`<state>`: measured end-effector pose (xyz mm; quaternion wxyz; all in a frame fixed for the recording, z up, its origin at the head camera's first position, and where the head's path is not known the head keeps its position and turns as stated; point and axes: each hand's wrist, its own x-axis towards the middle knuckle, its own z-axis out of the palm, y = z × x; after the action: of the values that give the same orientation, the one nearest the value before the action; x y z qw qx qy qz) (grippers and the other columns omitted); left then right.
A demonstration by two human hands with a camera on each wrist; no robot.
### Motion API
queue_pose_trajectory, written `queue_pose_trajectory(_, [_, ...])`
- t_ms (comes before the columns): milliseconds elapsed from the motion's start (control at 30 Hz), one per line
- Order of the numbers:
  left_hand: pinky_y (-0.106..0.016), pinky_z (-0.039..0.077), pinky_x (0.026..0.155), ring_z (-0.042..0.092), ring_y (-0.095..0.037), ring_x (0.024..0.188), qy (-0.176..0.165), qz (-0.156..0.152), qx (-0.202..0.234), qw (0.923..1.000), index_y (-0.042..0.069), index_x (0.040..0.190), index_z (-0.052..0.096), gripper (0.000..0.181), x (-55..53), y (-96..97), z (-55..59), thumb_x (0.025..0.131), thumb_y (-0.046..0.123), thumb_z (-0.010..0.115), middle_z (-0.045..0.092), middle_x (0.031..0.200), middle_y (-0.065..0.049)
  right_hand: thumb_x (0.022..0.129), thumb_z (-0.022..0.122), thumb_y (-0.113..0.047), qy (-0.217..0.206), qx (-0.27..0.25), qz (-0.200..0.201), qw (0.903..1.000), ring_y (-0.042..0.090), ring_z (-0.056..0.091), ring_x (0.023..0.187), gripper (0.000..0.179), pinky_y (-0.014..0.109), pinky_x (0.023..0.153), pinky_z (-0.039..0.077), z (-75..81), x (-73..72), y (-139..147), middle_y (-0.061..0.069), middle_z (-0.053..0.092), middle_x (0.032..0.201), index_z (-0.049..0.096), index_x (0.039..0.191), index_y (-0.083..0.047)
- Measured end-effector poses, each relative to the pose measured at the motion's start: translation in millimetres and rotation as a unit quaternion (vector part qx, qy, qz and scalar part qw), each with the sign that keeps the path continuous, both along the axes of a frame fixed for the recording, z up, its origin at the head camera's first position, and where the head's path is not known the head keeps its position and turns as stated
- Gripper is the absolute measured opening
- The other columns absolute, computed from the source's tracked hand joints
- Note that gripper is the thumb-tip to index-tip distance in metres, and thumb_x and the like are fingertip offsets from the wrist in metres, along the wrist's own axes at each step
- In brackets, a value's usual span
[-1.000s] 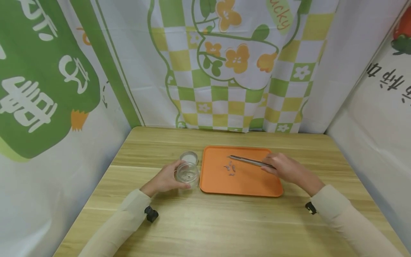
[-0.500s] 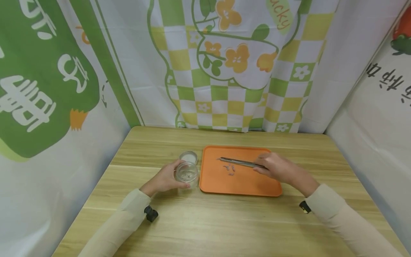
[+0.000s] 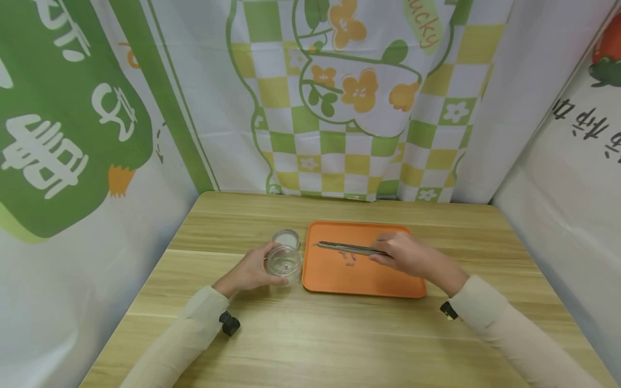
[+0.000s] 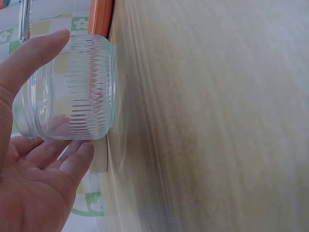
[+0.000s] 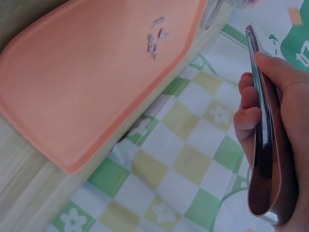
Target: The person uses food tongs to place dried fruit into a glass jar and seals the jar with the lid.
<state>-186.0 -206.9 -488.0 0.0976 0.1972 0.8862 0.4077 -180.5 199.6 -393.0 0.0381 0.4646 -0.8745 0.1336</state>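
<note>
My left hand [image 3: 252,268] holds a clear glass jar [image 3: 284,262] between thumb and fingers, left of an orange tray [image 3: 383,288]. In the left wrist view the ribbed jar [image 4: 89,92] stands upright with its base at the tabletop. My right hand [image 3: 405,254] grips metal tweezers [image 3: 350,248] over the tray, tips pointing left toward the jar. At the tweezer tips a tiny pale piece [image 3: 315,244] shows. In the right wrist view thumb and fingers press the tweezers [image 5: 263,106] from both sides. Several small greyish-pink pieces [image 5: 152,43] lie on the tray.
A round, clear-rimmed lid [image 3: 286,237] lies right behind the jar. The wooden table [image 3: 310,334] meets a checkered curtain [image 3: 335,134] at the back, with printed cloth walls at both sides. The tray's raised rim runs close beside the jar.
My right hand has moved left with the tweezers, bringing their tips from mid-tray to near its left edge, the tiny piece still at them. My left hand and the jar stay in place.
</note>
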Motion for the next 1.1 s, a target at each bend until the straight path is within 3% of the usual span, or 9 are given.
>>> queue_pose_trajectory(400, [-0.054,0.053,0.107,0.063,-0.034,0.127,0.002,0.003,-0.003,1.0,0.004,0.148,0.051,0.091,2.6,-2.0,-1.4,0.076,0.034,0.097,0.065,0.136,-0.017,0.103,0.07,-0.016,0.01,0.0,0.039,0.9992,0.0,0.044,0.063,0.01,0.018,0.057,0.043,-1.4,-1.1,-30.4,0.0,0.061,0.082,0.073,0.098,-0.008])
queue_pose_trajectory(567, [-0.053,0.053,0.106,0.063,-0.033,0.126,0.007,-0.002,-0.001,1.0,0.005,0.148,0.051,0.09,1.6,-0.8,-1.7,0.077,0.035,0.096,0.066,0.135,-0.015,0.104,0.067,-0.016,-0.012,0.001,0.037,0.9993,0.002,0.053,0.067,0.011,0.021,0.06,0.05,-1.2,-3.4,-40.0,0.001,0.063,0.086,0.074,0.1,-0.007])
queue_pose_trajectory(733, [-0.052,0.054,0.105,0.064,-0.032,0.124,0.009,-0.002,0.004,1.0,0.007,0.147,0.052,0.088,0.9,-1.1,-1.5,0.077,0.035,0.096,0.067,0.133,-0.014,0.106,0.065,-0.02,-0.022,0.015,0.042,0.9988,-0.001,0.045,0.064,0.016,0.018,0.059,0.044,1.5,-5.1,-51.3,-0.003,0.057,0.082,0.069,0.093,-0.011])
queue_pose_trajectory(1100, [-0.051,0.054,0.104,0.064,-0.03,0.123,0.015,-0.006,0.001,0.9999,0.008,0.147,0.053,0.087,0.6,-0.5,-0.7,0.077,0.037,0.096,0.068,0.132,-0.012,0.106,0.065,-0.02,-0.028,0.029,0.044,0.9982,0.0,0.042,0.064,0.015,0.017,0.06,0.041,-3.0,-9.9,-68.2,-0.003,0.056,0.082,0.071,0.095,-0.011])
